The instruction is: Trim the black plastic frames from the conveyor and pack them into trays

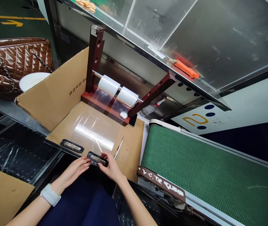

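Both hands hold one small black rectangular frame part at the near edge of a cardboard sheet. My left hand pinches its left end with the fingertips; a white watch sits on that wrist. My right hand grips its right end, fingers curled over it. A second black frame part lies flat to the left, on clear film pulled out over the cardboard. Metal tweezers lie just beyond my right hand.
Two white film rolls hang on a dark red stand, with a white earbud case at its base. A green conveyor belt runs on the right. Brown quilted bag at far left. Orange tool on the shelf above.
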A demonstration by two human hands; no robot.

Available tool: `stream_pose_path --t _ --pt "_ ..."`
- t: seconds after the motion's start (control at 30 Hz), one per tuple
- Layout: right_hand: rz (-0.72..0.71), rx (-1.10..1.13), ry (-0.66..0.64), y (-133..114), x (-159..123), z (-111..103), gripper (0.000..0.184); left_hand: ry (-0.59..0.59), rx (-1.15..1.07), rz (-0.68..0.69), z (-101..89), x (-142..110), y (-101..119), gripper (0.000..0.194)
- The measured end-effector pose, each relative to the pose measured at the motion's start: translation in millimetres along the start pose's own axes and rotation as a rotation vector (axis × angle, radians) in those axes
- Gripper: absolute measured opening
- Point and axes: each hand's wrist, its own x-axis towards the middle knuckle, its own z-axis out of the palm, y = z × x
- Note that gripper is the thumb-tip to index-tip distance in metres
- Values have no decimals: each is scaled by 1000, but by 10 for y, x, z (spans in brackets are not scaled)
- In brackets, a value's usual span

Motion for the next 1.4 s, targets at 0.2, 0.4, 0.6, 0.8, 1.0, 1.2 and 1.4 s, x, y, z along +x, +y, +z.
stream_pose_path --t 0.2,0.4,0.6,0.8,1.0,1.2,1.4 --pt "-21 33 -19 -74 -61 -116 45 -114 -98 -29 120 50 -86 12" --pt "-7 34 -24 -82 -115 -172 44 -70 -52 80 140 -1 -100 7" --pt "17 83 -2 -95 -146 -120 44 -32 29 165 118 -132 -93 15" --pt "-10 -25 119 -162 -122 -169 37 75 146 198 76 -193 -11 33" --pt "-106 -162 -9 -330 -90 -136 34 109 243 219 29 -227 66 47" --pt "-116 -185 -44 -393 -45 -30 33 102 287 218 -10 -243 113 53" --pt "-105 -180 -23 -402 -59 23 34 90 323 231 -70 -249 150 52"
